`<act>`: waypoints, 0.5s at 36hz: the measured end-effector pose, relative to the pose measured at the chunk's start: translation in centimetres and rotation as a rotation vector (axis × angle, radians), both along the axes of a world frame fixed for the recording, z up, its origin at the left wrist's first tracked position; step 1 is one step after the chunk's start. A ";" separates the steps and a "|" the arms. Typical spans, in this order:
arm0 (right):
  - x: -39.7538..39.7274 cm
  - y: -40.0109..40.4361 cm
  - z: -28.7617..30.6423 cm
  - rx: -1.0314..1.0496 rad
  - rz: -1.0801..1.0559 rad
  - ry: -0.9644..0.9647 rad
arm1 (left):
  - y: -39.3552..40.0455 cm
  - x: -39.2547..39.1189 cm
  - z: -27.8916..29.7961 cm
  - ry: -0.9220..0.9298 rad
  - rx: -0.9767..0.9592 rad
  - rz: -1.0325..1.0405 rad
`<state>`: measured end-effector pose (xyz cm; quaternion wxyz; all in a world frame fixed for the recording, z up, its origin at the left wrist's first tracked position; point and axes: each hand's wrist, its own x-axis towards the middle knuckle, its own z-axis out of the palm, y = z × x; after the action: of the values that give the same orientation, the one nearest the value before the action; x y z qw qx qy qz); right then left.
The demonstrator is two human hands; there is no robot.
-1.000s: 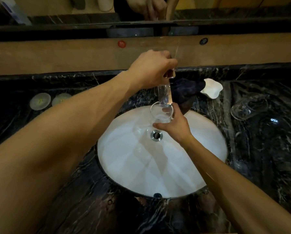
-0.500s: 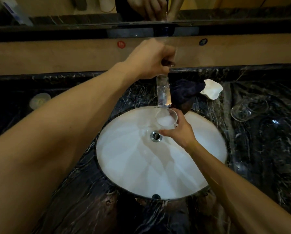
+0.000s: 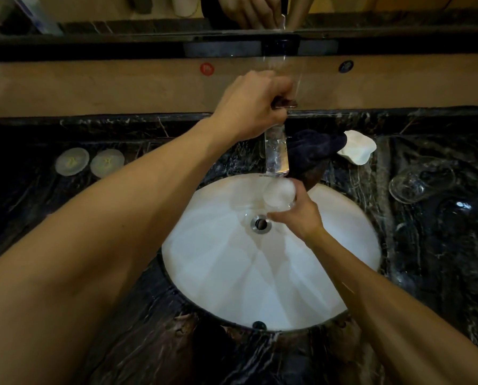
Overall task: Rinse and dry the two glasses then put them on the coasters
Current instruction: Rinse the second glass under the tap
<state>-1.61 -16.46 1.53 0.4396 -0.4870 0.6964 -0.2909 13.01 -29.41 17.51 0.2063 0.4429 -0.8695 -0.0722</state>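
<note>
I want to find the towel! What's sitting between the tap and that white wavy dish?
In the head view, a dark cloth lies bunched on the black counter, right between the faucet spout and the white dish.

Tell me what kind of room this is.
Most likely a bathroom vanity: a round white basin set into a dark marble counter, a tap at its back edge, and a mirror above.

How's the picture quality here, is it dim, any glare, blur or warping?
Head view: dim, warm light, with the dark marble counter nearly black; the white sink is the brightest area. Small glints show on the lying glass. The held glass looks blurred under the water. Wide-angle warping swells the left forearm.
</note>
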 end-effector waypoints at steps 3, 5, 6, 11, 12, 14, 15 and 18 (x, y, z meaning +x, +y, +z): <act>0.3 0.3 -0.3 0.007 0.022 -0.070 | 0.0 0.0 -0.3 0.010 0.001 0.018; 0.7 0.2 -0.5 -0.017 -0.028 -0.079 | 0.1 0.0 -0.3 0.018 0.002 0.026; 0.8 0.1 -0.6 -0.023 -0.029 -0.058 | 0.1 0.0 -0.3 0.018 0.001 0.027; 0.8 -0.1 -0.6 0.014 0.100 -0.040 | 0.1 0.0 -0.4 0.030 -0.008 0.027; 0.9 0.0 -0.6 0.000 0.079 -0.050 | 0.1 0.0 -0.6 0.038 -0.008 0.031; 1.1 0.0 -0.9 -0.027 0.038 -0.041 | 0.0 0.0 -0.8 0.054 -0.003 0.039; 1.0 -0.1 -0.9 -0.024 0.045 -0.034 | 0.0 0.0 -0.8 0.059 0.000 0.043; 0.7 -0.4 -0.8 0.008 0.140 -0.006 | -0.1 0.0 -0.8 0.059 0.003 0.038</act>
<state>-0.93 -16.84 0.75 0.4629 -0.5318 0.6606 -0.2581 13.04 -29.54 16.70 0.2325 0.4575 -0.8543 -0.0825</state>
